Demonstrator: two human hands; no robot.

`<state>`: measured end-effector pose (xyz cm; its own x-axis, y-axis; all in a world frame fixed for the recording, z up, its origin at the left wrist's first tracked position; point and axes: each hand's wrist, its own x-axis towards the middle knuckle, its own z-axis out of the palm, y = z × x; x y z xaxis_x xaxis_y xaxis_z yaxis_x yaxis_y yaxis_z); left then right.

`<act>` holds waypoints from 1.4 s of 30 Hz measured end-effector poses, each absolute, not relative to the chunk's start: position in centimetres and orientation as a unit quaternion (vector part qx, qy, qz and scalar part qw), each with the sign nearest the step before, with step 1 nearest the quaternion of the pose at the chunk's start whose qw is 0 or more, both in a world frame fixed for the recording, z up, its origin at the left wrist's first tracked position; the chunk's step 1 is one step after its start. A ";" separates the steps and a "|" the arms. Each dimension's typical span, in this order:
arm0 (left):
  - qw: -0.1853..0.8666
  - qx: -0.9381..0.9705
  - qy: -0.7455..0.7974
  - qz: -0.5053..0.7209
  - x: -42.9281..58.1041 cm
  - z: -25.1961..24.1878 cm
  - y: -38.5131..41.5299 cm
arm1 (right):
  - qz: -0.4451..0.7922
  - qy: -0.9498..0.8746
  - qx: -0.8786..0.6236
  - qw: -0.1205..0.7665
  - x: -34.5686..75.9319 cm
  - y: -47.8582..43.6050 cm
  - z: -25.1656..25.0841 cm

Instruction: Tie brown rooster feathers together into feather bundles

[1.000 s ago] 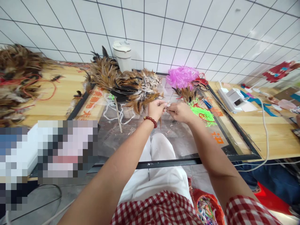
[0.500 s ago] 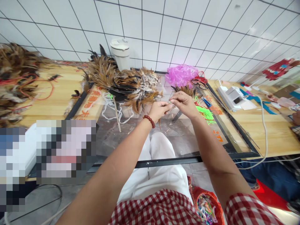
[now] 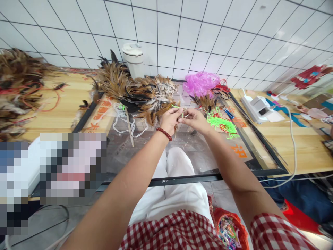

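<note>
Right of the feather pile point(image 3: 153, 95), the left hand point(image 3: 169, 120), nearer it, pinches a green cord point(image 3: 175, 106), long axis partly hidden, beside the right hand point(image 3: 195, 121), whose grip cannot be told.

A feather pile point(image 3: 153, 95) is placed left of the frame's upper centre, before a lidded cup point(image 3: 135, 60). Rightward, a plastic bag point(image 3: 201, 84) is set behind a cord heap point(image 3: 223, 125). A stick point(image 3: 129, 126) is laid left of the hands point(image 3: 169, 121); at far left, loose feathers point(image 3: 20, 69) are spread on the worktop point(image 3: 71, 91).

A white tiled wall point(image 3: 169, 27) rises behind pale wooden tabletops point(image 3: 312, 149) over grey flooring point(image 3: 220, 194).
</note>
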<state>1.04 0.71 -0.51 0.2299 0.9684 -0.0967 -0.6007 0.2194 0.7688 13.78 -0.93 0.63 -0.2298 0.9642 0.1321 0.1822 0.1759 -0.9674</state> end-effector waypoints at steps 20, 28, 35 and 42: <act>0.665 0.328 0.332 0.583 1.2 -1.1 1.1 | 0.616 -0.386 -0.450 0.519 13.9 -0.8 1.0; 0.636 0.358 0.351 0.588 1.3 -1.2 1.0 | 0.656 -0.324 -0.429 0.529 14.1 -0.7 1.7; 0.664 0.401 0.319 0.544 0.9 -0.8 0.6 | 0.617 -0.369 -0.445 0.534 14.2 -0.5 1.1; 0.672 0.445 0.315 0.501 1.0 -1.1 0.8 | 0.476 -0.504 -0.439 0.572 14.7 -0.4 0.8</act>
